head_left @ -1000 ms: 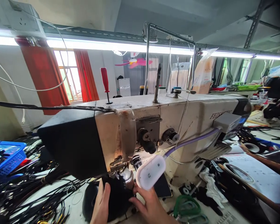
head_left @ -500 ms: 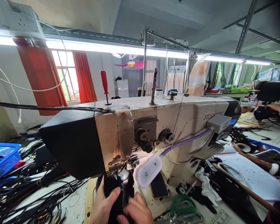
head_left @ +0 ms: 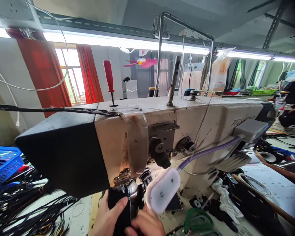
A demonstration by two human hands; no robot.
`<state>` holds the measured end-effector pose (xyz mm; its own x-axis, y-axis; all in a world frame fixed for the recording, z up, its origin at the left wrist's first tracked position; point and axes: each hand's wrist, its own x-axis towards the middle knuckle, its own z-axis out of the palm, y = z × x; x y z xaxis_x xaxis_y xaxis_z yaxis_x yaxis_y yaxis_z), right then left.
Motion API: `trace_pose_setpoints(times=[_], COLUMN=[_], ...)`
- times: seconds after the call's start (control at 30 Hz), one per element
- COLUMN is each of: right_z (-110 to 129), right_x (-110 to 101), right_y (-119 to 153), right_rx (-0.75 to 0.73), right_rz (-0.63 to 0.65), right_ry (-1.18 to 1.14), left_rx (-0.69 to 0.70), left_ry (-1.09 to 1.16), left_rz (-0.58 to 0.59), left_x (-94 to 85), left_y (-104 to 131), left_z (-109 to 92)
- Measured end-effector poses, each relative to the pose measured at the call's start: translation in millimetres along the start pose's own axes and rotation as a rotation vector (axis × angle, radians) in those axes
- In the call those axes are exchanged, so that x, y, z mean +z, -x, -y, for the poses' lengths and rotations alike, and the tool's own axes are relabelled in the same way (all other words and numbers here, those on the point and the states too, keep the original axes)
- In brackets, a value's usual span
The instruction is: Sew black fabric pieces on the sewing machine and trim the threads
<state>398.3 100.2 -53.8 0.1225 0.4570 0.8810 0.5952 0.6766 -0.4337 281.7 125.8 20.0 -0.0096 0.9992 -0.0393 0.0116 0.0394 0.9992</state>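
My left hand (head_left: 108, 214) grips a piece of black fabric (head_left: 122, 219) with the thumb on top, just below the needle area of a sewing machine (head_left: 159, 114). A pale stitched or printed line runs along the fabric's right edge. Curled fingers of my right hand (head_left: 148, 223) press against that same edge, lower down. The machine head hides the fabric's far end and most of the needle area. Beside my right hand, a white lamp (head_left: 163, 190) on a purple flexible neck lights the spot.
A phone (head_left: 174, 203) and green-handled scissors (head_left: 199, 221) lie right of my hands. Black cords (head_left: 12, 209) and a blue basket (head_left: 6, 164) are at left. A red screwdriver (head_left: 108, 77) stands on the machine top. White paper (head_left: 267, 177) is at right.
My view has come nearer the machine, which looks larger. My right hand has shifted slightly, one finger now reaching up beside the lamp. The left hand's hold looks the same.
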Motion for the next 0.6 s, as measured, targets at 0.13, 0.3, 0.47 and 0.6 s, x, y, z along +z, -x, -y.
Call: trace_pose_setpoints(times=[0.13,0.3,0.47,0.6], right_z=[0.1,8.3,6.8,10.1], right_x=[-24.7,-35.3,-31.6,-27.0], right_y=[-13.2,-25.8,-24.1,-21.1], right_rx=[0.023,0.097,0.079,0.067], right_rz=[0.242,0.241,0.221,0.149], right_ry=[-0.013,-0.003,0.029,0.091], left_rx=[0.032,-0.001,0.074,0.236], left_ry=[-0.017,0.033,-0.001,-0.219], left_rz=[-0.028,0.069,0.006,-0.18], left_x=[1.7,-1.3,-7.0,-23.7], left_y=[0.0,-1.9,-1.4,-5.2], left_z=[0.9,8.8,9.0,-0.3])
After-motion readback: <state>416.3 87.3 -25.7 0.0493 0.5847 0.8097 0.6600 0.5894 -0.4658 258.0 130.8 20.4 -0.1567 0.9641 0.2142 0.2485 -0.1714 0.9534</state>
